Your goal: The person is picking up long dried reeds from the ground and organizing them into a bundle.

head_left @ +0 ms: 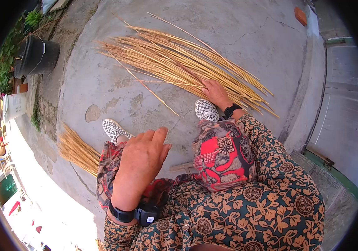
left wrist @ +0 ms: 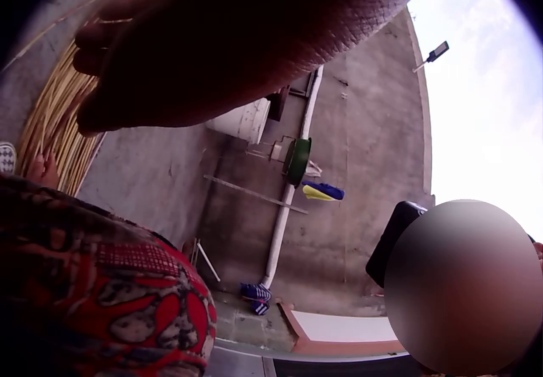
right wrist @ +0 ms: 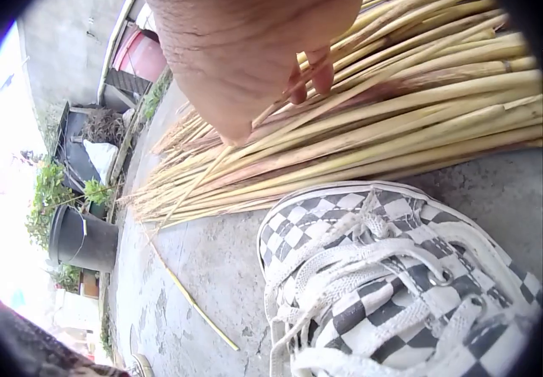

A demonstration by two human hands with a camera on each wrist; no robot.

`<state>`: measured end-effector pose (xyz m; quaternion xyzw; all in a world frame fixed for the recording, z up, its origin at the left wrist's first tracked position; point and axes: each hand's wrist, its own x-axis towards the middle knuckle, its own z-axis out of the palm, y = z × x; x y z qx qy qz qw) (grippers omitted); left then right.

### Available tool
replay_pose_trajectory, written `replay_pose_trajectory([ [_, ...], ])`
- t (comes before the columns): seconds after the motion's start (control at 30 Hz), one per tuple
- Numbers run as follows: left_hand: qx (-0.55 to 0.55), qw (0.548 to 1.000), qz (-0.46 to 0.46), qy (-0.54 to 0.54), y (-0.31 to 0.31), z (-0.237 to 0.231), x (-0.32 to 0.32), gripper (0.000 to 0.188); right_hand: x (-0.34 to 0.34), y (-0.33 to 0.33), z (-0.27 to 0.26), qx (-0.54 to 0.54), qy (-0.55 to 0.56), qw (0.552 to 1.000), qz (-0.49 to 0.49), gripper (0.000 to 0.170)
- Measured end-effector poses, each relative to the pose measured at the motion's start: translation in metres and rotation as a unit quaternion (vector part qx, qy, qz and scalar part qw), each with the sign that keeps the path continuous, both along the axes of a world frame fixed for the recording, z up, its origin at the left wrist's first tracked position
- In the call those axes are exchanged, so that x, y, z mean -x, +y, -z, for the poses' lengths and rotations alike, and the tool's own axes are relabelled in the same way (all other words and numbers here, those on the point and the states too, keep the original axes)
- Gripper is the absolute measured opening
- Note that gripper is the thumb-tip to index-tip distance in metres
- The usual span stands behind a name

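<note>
1. The stalks (head_left: 162, 55) lie in a long, loose pile on the concrete (head_left: 267, 54), feathery heads towards the person's left and bare ends towards the right. The pile is in front of the right shoe (head_left: 206, 110), whose toe is close to its near edge.
2. The right hand (head_left: 217, 93) is at the near side of the pile, over the bare part of the stems, its wrist above and beside the right shoe.
3. Its grip is narrow: the fingers are bent, and thumb and fingers pinch a thin stalk (right wrist: 273, 108) at the pile. The palm hides part of the grip, so whether it holds more stems cannot be told.
4. The left hand (head_left: 139, 162) is raised over the left knee, back of the hand up. Its fingers are relaxed and side by side, the thumb a little apart, and it holds nothing. It is well apart from the pile.
5. One loose stem (head_left: 158, 97) sticks out of the pile, its bare end on the concrete between the pile and the feet.
6. A smaller bundle (head_left: 77, 147) lies beyond the left leg, partly hidden by the trousers (head_left: 225, 152), near the left shoe (head_left: 114, 129).
</note>
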<state>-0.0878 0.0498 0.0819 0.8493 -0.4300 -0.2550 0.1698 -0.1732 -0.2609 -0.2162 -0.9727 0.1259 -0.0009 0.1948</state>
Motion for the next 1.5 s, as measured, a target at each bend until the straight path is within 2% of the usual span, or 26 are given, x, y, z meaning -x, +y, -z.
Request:
replay_pose_trajectory([
  [0.07,0.003,1.0,-0.001,0.0,-0.001,0.0,0.0,0.036,0.0,-0.001,0.01,0.012,0.052,0.998,-0.021,0.025],
  [0.17,0.006,1.0,0.0,0.002,-0.002,-0.001,-0.001,0.036,-0.006,0.003,-0.002,-0.008,0.12,0.993,0.005,0.021],
  [0.27,-0.005,1.0,0.004,0.004,-0.003,-0.001,-0.002,0.036,-0.004,-0.009,0.008,-0.082,0.088,0.987,0.104,0.023],
  [0.37,-0.009,1.0,0.006,0.005,-0.003,0.0,-0.002,0.036,-0.01,-0.019,0.004,-0.054,0.066,0.972,0.219,0.023],
  [0.4,-0.005,1.0,0.006,0.001,-0.001,-0.001,0.002,0.036,-0.012,-0.026,0.003,-0.056,0.124,0.964,0.23,0.021],
  [0.5,-0.005,1.0,0.004,0.002,-0.001,0.0,0.001,0.036,-0.013,-0.041,0.01,-0.053,0.111,0.966,0.229,0.023],
  [0.53,-0.007,1.0,0.003,0.005,-0.001,0.0,0.001,0.036,-0.021,-0.043,-0.003,-0.065,0.143,0.958,0.241,0.031],
  [0.63,-0.004,1.0,0.003,0.003,-0.003,-0.002,0.0,0.036,-0.025,-0.055,0.006,-0.075,0.058,0.965,0.246,0.044],
  [0.67,-0.005,1.0,0.003,0.003,-0.003,-0.002,-0.001,0.036,-0.026,-0.06,0.007,-0.095,0.088,0.957,0.258,0.054],
  [0.77,-0.007,1.0,0.005,0.004,-0.003,-0.002,-0.002,0.036,-0.029,-0.049,-0.002,-0.071,0.088,0.967,0.23,0.051],
  [0.8,-0.007,1.0,0.005,0.005,-0.003,-0.002,-0.002,0.036,-0.03,-0.044,0.001,-0.031,0.059,0.974,0.216,0.043],
  [0.9,-0.007,1.0,0.006,0.004,-0.005,-0.002,-0.002,0.036,-0.031,-0.032,0.006,0.051,0.101,0.985,0.128,0.03],
  [0.93,-0.007,1.0,0.007,0.003,-0.005,-0.003,-0.002,0.036,-0.031,-0.031,0.017,0.062,0.085,0.99,0.09,0.02],
  [0.97,-0.012,1.0,0.008,0.007,-0.007,-0.003,-0.004,0.036,-0.029,-0.031,0.021,0.036,0.099,0.99,0.092,0.019],
  [1.07,-0.02,1.0,0.006,0.011,-0.006,-0.004,-0.006,0.036,-0.033,-0.026,0.016,-0.016,0.112,0.987,0.115,0.017],
  [1.17,-0.018,1.0,0.006,0.009,-0.004,-0.005,-0.001,0.035,-0.039,-0.037,0.007,0.062,-0.057,0.986,0.147,0.02],
  [1.2,-0.02,1.0,0.008,0.007,-0.003,-0.004,-0.001,0.035,-0.041,-0.044,0.009,0.102,-0.073,0.984,0.129,0.024],
  [1.3,-0.019,1.0,0.009,0.006,-0.004,-0.004,-0.001,0.035,-0.035,-0.05,0.017,0.134,-0.024,0.986,0.093,0.026],
  [1.33,-0.019,1.0,0.009,0.007,-0.005,-0.004,-0.003,0.035,-0.032,-0.044,0.014,0.132,0.039,0.987,0.08,0.028],
  [1.43,-0.019,1.0,0.007,0.011,-0.005,-0.005,-0.005,0.035,-0.016,-0.023,0.019,0.113,0.06,0.992,0.01,0.03],
  [1.5,-0.021,1.0,0.007,0.013,-0.005,-0.005,-0.005,0.035,-0.013,-0.022,0.021,0.09,0.036,0.995,0.037,0.029],
])
